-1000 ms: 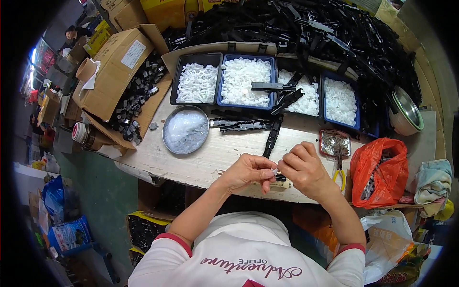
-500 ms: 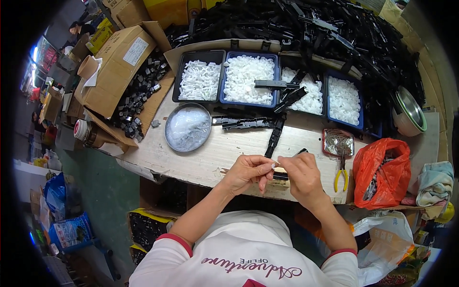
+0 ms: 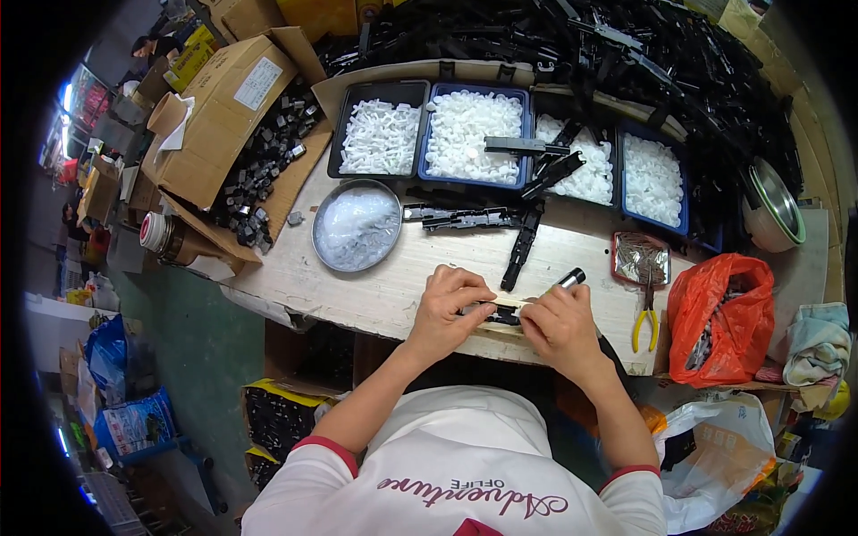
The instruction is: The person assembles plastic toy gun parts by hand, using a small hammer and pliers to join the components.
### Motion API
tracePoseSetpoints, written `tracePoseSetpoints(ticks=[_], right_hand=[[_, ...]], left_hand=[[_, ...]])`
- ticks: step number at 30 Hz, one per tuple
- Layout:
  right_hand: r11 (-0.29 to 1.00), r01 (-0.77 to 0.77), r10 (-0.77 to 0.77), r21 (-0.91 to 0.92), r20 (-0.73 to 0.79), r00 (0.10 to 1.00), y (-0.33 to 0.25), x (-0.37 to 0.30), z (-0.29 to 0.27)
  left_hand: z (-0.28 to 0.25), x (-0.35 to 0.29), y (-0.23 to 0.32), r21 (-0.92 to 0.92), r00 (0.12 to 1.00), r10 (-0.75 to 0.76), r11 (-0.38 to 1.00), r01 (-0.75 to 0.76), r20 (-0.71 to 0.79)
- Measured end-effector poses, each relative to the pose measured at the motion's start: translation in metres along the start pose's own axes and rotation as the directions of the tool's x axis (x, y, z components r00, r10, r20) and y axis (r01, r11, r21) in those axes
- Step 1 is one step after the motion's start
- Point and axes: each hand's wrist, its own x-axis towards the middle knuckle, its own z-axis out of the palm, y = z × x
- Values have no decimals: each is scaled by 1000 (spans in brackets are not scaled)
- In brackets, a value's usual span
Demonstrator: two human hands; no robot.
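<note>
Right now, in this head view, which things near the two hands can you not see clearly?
- Black plastic part: mostly covered by the left hand and the right hand; its shape is unclear.
- Black cylindrical tool: only its tip shows above the right hand.
- Foil tray: contents too small and shiny to tell.
- Orange bag: contents partly hidden by its folds.
- Metal bowl: distorted at the fisheye rim.

Brown cardboard box (image 3: pixel 228 103) with white rectangular label (image 3: pixel 258 83) at tabletop's far left, orange plastic bag (image 3: pixel 719 317) at right edge, white plastic bag (image 3: pixel 715 460) below it, blue printed sack (image 3: pixel 134 424) on floor at left
</note>
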Motion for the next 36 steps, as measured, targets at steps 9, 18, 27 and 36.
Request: tracePoseSetpoints(ticks=[9,18,27,36], right_hand=[[993,108,-94,-54,218,971,2,18,15],[999,49,-32,-13,599,800,-1,46,4],[934,-357,357,30,-139,924,53,-18,-66],[258,-845,746,-469,-459,482,153,-164,-165]], left_hand=[[14,-13,-5,110,990,-68,992,54,127],[17,-13,-7,65,989,-34,998,25,141],[19,-7,-1,125,988,-74,990,58,134],[21,1,3,282,974,-43,959,-22,221]])
